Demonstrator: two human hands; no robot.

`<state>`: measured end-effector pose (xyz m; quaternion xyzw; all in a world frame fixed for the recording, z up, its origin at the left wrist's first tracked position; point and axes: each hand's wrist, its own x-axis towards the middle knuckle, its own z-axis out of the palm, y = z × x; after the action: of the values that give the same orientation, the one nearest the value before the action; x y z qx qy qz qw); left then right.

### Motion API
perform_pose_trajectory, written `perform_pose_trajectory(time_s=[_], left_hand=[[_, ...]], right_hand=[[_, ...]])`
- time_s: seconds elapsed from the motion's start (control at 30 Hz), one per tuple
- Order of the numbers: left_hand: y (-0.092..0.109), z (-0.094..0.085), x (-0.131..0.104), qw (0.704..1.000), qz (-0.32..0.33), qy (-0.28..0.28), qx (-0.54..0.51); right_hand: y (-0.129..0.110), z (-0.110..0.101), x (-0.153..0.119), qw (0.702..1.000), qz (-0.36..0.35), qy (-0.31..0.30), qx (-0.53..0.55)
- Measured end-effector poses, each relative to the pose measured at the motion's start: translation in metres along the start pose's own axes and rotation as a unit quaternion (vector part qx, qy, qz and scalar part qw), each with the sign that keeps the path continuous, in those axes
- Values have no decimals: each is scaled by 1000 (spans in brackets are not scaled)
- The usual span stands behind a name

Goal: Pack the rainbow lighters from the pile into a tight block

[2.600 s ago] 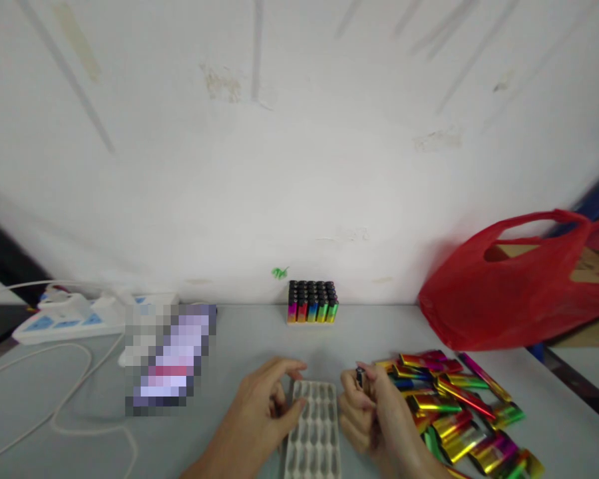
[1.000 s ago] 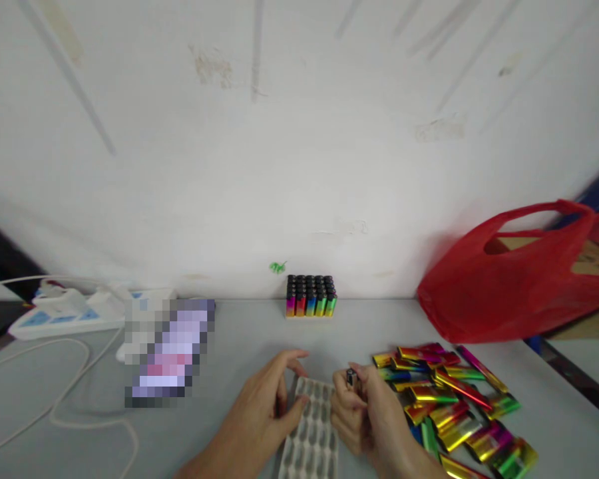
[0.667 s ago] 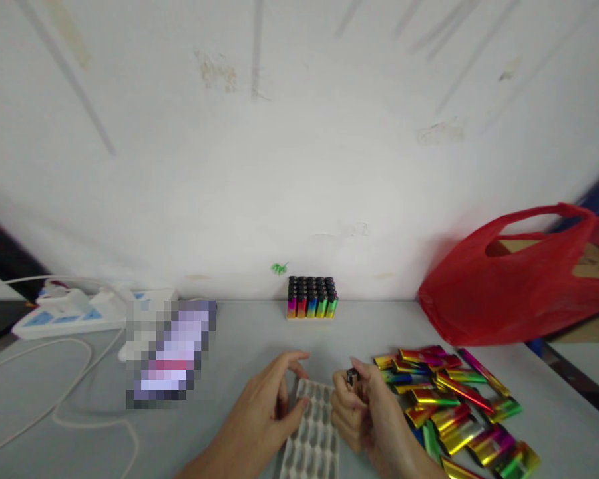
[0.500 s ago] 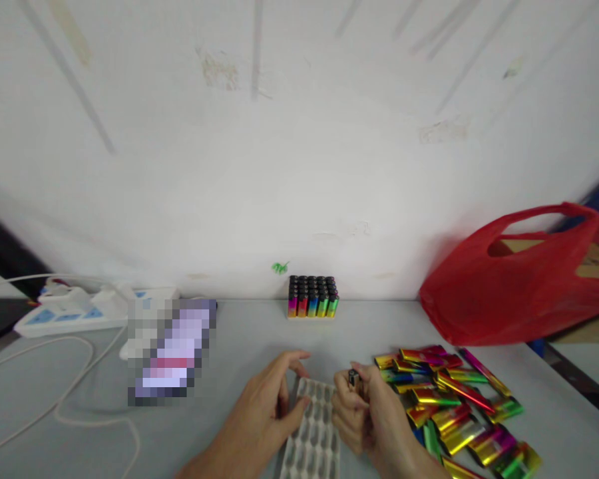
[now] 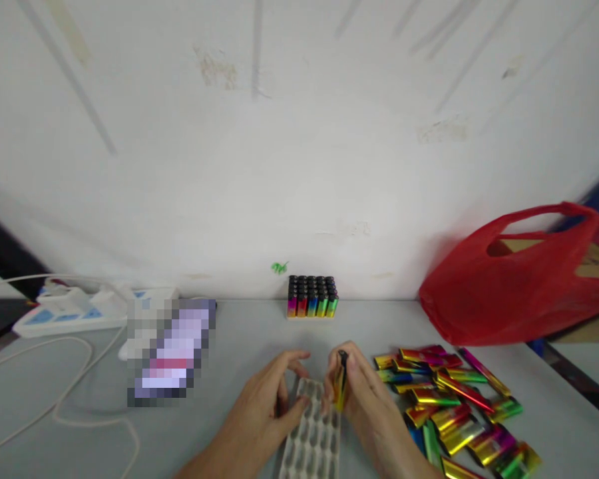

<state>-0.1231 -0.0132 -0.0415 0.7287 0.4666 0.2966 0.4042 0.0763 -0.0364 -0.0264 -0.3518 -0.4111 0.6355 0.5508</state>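
A pale tray with rows of oval hollows lies in front of me. My left hand holds it at its left side, thumb over the edge and forefinger curved past the far end. Above the tray's right edge, my right hand grips a gold lighter upright, its black top pointing up. The hollows that show hold nothing. Right of my right hand lies a loose pile of shiny, multicoloured lighters.
Against the wall stands a block of lighters with black tops in rows. A red plastic bag is at the right. A blurred phone, a white power strip and a looping cable lie at the left.
My right hand has turned and risen slightly to the left, so the lighter's gold body now shows upright. The left hand and the tray have stayed put.
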Motion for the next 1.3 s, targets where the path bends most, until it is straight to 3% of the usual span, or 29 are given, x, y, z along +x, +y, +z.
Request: perform_pose_trajectory(time_s=[0.1, 0.23, 0.4, 0.67, 0.9, 1.17, 1.3], left_hand=[[0, 1, 0, 1000, -1, 3, -13], [0, 3, 0, 1000, -8, 12, -15], [4, 3, -1, 1000, 11, 8, -22], [3, 5, 1, 999, 30, 14, -27], [11, 5, -4, 998, 39, 35, -18], [5, 5, 1, 999, 35, 27, -17], [1, 6, 1, 999, 30, 24, -20]], right_hand=[[-8, 1, -6, 989, -54, 9, -136], [-14, -3, -6, 960, -97, -36, -260], [-8, -6, -5, 955, -123, -15, -271], [-5, -10, -8, 905, -199, -23, -376], [-3, -6, -8, 907, -194, 6, -373], [-9, -5, -8, 883, -244, -28, -401], [-11, -6, -8, 884, -220, -80, -404]])
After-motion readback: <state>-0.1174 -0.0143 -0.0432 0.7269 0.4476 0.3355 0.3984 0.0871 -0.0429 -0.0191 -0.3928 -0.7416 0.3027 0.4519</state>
